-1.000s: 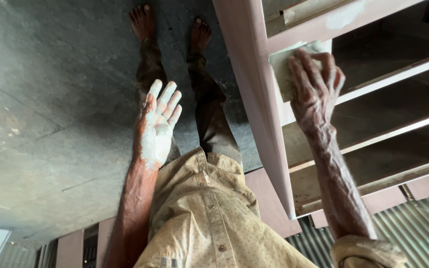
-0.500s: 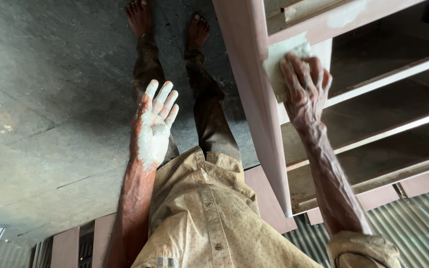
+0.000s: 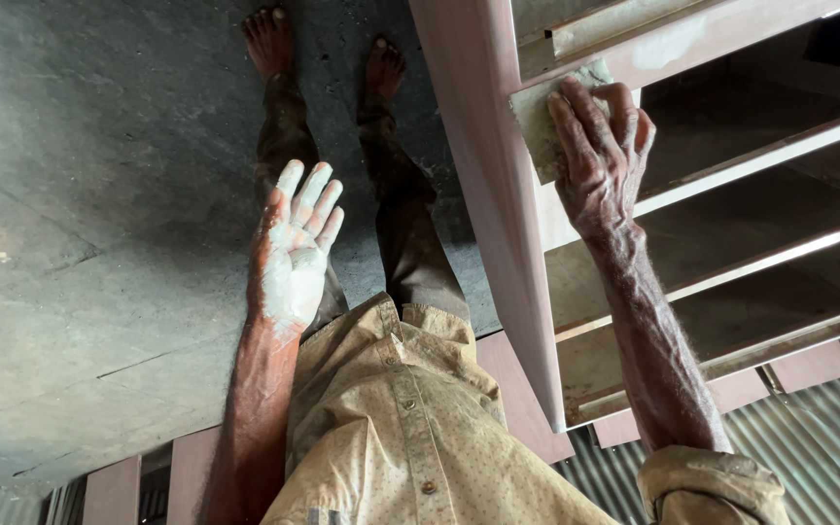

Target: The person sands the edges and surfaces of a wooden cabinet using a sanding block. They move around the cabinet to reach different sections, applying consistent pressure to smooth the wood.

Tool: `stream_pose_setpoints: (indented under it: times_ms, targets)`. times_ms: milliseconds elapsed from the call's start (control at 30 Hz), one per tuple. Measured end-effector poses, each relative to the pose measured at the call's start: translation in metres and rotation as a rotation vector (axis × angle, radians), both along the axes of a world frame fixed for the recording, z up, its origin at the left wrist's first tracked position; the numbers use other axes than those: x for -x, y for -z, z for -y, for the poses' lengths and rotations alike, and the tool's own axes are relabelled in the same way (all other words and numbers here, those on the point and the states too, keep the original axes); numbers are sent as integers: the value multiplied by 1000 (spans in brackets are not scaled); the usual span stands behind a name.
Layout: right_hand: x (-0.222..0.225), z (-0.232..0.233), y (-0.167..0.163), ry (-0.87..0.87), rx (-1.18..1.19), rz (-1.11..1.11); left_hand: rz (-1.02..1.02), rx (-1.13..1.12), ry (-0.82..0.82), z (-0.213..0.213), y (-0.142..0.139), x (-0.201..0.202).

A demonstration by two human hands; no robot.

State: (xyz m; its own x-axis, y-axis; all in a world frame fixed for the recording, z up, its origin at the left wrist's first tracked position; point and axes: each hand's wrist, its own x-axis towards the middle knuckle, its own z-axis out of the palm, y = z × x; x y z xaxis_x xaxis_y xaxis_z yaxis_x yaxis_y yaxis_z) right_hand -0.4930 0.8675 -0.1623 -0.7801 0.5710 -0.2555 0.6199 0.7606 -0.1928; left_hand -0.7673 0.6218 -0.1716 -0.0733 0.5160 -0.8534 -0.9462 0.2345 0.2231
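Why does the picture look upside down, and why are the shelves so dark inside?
Head view: the camera looks down, so the feet sit at the top; the shelf recesses lie in shadow, with bright light on their front edges; the left hand looks white with powder, sharply in focus.

packages: none | labels: none | signs: none | screens: none

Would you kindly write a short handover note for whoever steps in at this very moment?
Left hand: open, palm up, coated in white dust, holding nothing, above the concrete floor.
Right hand: holds a grey sheet flat against the front of the pink shelf unit, near its top corner.
Done: a pale patch shows on the rail just above.
Left: the lower shelf edges look untouched, though it is hard to tell.
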Motion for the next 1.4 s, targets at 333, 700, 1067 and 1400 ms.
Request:
stream_pose_setpoints:
  times_ms: [333,700,1067,1400]
  targets:
    - [-2,1,8,0,18,-10,-2,5,1,4,0,0]
    - [4,19,-42,112,85,49,38,8,-18,-3,0,-2]
    - [16,2,-10,-3,0,14,7,-25,-18,0,0,-2]
    - [8,9,1,5,48,10,-8,-17,-5,12,4,-4]
